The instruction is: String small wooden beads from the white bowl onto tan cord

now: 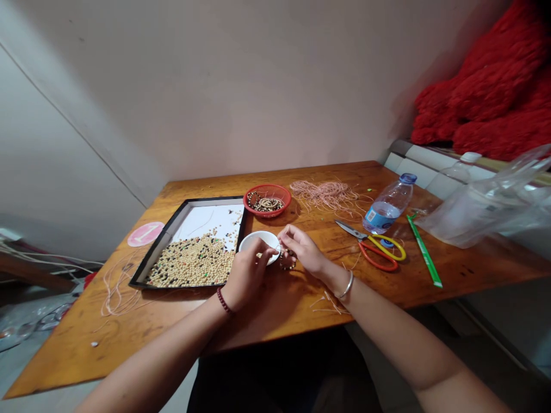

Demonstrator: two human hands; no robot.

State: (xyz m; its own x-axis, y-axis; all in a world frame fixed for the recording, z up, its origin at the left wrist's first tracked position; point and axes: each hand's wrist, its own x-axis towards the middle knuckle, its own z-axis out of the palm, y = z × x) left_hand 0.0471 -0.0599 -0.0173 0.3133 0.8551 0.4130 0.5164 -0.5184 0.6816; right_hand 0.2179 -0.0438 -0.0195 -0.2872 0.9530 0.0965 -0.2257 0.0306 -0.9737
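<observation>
Left hand: left hand (246, 274) is curled, fingertips pressed together at the near rim of the white bowl (259, 241), pinching something too small to make out; a dark red bead bracelet (224, 300) sits on its wrist.
Right hand: right hand (301, 246) is partly closed, fingers pinching the top of a short bead string (287, 263) that hangs just under them, between the two hands; a silver bangle (346, 285) circles the wrist.
Bead string: dark and pale beads in a small loop, just right of the white bowl, above the bench (275, 310).
White bowl: stands on the bench, touching the right edge of the black tray (155, 261).
Black tray: white inside, a heap of pale beads (194, 262) with some dark ones in its near half.
Red basket: red basket (267, 200) behind the bowl, holding strung beads.
Cord: pile of pink cord (327, 194) right of the basket.
Right side: scissors (373, 246) with red and yellow handles, a water bottle (389, 204) lying tilted, a green stick (424, 250), a clear plastic bag (482, 206).
Left side: pink round tag (145, 234) beside the tray.
</observation>
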